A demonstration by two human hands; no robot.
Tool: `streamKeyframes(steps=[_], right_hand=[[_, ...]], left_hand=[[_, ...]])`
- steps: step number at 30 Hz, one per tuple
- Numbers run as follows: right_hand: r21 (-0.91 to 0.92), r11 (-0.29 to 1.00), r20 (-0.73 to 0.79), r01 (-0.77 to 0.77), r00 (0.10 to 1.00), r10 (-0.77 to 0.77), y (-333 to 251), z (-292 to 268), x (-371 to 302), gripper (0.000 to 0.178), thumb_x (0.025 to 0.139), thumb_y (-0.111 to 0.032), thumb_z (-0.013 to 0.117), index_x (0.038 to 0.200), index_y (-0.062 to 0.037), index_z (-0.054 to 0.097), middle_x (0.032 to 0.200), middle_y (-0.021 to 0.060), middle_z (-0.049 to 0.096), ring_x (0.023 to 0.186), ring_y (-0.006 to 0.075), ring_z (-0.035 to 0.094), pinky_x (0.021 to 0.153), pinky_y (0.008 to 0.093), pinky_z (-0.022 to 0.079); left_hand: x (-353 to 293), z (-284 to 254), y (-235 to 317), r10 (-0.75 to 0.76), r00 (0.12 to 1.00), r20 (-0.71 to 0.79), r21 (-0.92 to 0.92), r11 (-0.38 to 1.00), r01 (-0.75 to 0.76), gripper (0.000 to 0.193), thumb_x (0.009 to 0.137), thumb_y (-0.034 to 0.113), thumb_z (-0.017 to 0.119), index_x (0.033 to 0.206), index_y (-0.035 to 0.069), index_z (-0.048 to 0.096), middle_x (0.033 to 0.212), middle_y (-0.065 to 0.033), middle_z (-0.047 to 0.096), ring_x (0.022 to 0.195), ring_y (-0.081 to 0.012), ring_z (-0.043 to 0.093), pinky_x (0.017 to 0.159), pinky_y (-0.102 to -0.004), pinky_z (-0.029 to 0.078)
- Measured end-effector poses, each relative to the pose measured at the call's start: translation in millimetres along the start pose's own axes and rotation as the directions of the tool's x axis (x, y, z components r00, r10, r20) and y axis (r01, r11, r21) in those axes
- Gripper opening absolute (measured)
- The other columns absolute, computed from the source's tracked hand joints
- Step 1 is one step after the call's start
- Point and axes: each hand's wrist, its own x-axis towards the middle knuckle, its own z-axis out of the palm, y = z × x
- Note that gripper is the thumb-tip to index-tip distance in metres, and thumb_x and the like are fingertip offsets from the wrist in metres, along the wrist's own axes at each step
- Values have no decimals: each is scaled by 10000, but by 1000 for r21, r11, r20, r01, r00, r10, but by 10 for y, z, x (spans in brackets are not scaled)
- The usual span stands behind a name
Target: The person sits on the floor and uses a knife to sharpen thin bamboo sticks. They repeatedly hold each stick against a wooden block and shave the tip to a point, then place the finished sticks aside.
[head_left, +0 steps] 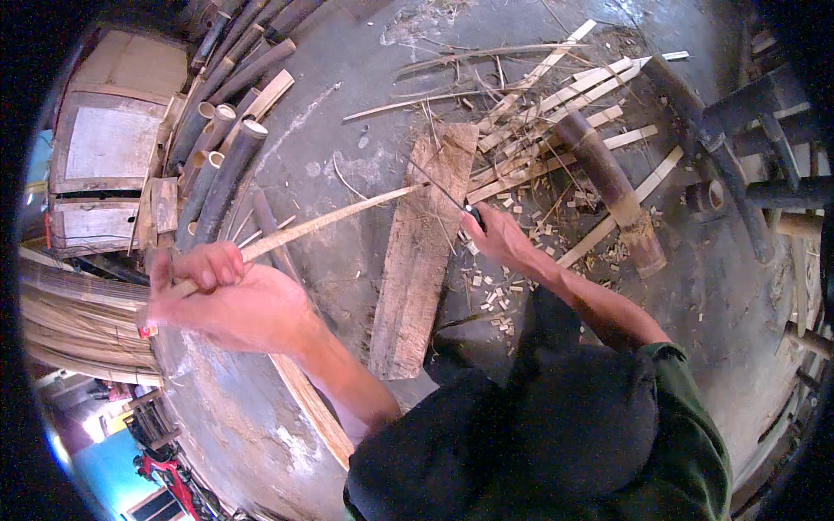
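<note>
Two hands at work, one strip, one knife

Upper left of my view: a wooden cabinet [111,148] with pale panels; I cannot see its contents. Beside it, a stack of dark bamboo tubes [234,169], several cut ends facing me, round and hollow at the rim; what lies deeper inside I can't make out. On the right, a short bamboo piece [702,199] also shows an open end.

Left hand [252,300]: fingers curled closed around the near end of a pale bamboo strip [330,214], the hand slightly blurred. The strip slants up and away to the right, its darker far tip over a rough wooden board [413,260] lying on the grey floor [321,122]. I can't tell whether tip and board touch.

Right hand [495,233]: closed on the dark handle of a knife [440,184]. Its thin blade points up and left over the board, close by the strip's tip; contact between them I cannot confirm.

Around the right forearm: small pale chips [499,300] scattered across the floor, a thick bamboo pole [608,182] lying at a slant, and split slats [539,108] fanned out beyond. At far left, a bundle of long thin strips [82,317] lies near the left hand.
</note>
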Motion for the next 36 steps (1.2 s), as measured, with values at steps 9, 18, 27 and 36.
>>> streamKeyframes(steps=[9,18,27,36], right_hand=[[326,912,234,247,914,-331,-1526,-227,-338,360,940,-380,560,1080,-54,504,669,214,590,628,415,610,564,486,469],[24,999,145,26,989,-29,-517,-46,-173,311,937,-318,581,1067,-46,503,645,219,573,608,403,608,560,455,466],[-39,999,64,15,998,-12,-371,5,-28,305,941,-317,576,1006,-27,507,651,234,569,617,425,593,567,481,447],[-40,995,-11,-88,996,88,-53,93,-8,368,943,-381,552,993,-17,536,737,262,610,691,451,608,610,488,473]], left_hand=[[-48,-150,-113,82,994,70,-13,997,-81,461,1001,517,398,757,126,374,664,23,251,586,-114,264,530,-262,263],[87,-96,-251,38,999,12,84,996,-39,472,1021,508,340,753,120,366,649,8,273,557,-121,283,510,-262,255],[165,29,-325,127,992,-7,171,977,-124,496,1015,523,351,753,103,382,615,13,275,514,-103,275,473,-245,235],[229,77,-326,84,996,40,255,963,-92,483,1014,523,297,734,131,335,611,0,297,528,-130,301,489,-274,254]])
